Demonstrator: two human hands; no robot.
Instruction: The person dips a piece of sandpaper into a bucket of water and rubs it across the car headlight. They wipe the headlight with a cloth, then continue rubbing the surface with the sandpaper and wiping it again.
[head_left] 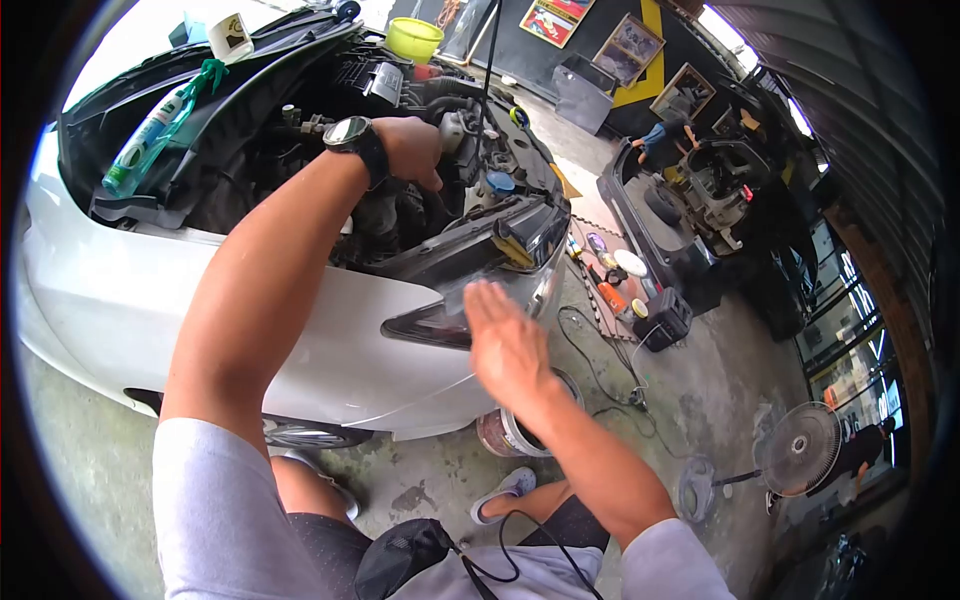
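Observation:
A white car (330,330) with its engine bay exposed fills the left and middle of the view. My left hand (412,150), with a watch on the wrist, reaches over the engine bay (385,210); its fingers are mostly hidden behind the hand. My right hand (500,340) lies over the headlight (430,324) at the front corner, its fingers extended close together. Something pale and translucent, perhaps a cloth or film, shows by its fingertips. A blue cap (499,183) sits in the engine bay near my left hand.
A green spray bottle (150,145) and a yellow-green bowl (413,40) rest on the car. A bucket (510,432) stands below the bumper. Tools, a black box (664,320) and cables lie on the floor. A fan (798,448), another vehicle and people are at the right.

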